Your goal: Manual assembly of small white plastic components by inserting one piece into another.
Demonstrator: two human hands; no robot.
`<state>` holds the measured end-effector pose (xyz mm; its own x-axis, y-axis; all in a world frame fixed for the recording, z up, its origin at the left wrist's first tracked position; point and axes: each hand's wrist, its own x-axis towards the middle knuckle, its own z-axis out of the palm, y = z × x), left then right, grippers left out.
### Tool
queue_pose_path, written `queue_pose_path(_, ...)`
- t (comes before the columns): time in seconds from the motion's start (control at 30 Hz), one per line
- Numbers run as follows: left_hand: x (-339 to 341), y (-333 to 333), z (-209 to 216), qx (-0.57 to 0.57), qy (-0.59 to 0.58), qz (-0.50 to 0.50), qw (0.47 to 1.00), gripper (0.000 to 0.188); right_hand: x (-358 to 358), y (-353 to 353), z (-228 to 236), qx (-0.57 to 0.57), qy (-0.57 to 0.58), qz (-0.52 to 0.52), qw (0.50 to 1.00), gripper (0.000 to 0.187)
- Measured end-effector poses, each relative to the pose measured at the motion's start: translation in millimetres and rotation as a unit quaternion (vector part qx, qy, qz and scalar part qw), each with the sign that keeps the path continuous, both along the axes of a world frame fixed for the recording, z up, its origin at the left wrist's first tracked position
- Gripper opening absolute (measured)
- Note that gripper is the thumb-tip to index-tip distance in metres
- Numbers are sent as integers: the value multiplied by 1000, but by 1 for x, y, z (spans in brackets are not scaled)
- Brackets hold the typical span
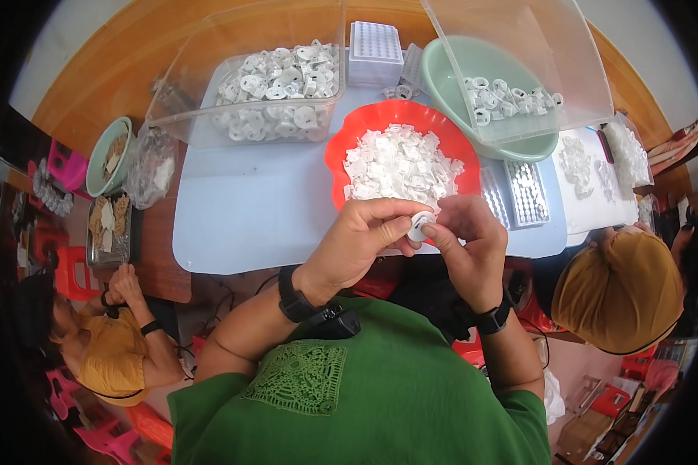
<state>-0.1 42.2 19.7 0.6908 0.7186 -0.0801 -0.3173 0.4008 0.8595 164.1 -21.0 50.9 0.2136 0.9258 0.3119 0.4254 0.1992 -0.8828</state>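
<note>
Both my hands meet over the near edge of the light blue table, around one small round white plastic part. My left hand pinches it between thumb and fingers from the left. From the right, the thumb and fingers of my right hand close on the same part. Just beyond my hands, a red scalloped bowl holds a heap of small flat white plastic pieces. Its near rim is partly covered by my fingers.
A clear plastic bin of round white parts stands far left. Far right, a green basin holds more parts under a tilted clear lid. White trays are stacked between them. Another tray lies right. Co-workers sit on both sides.
</note>
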Motion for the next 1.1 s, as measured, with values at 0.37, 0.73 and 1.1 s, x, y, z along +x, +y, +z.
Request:
queue_pose_path(0.37,8,-8,2,122,28,85,988,23,-11,-4,-13,83,-79,-51,992,13)
queue_pose_path(0.73,7,-14,5,258,62,147,953,22,-10,-9,-4,73,-135,-16,988,11)
queue_pose_path(1.1,8,-18,3,322,95,172,926,20,-10,-10,-6,100,-175,-16,979,13)
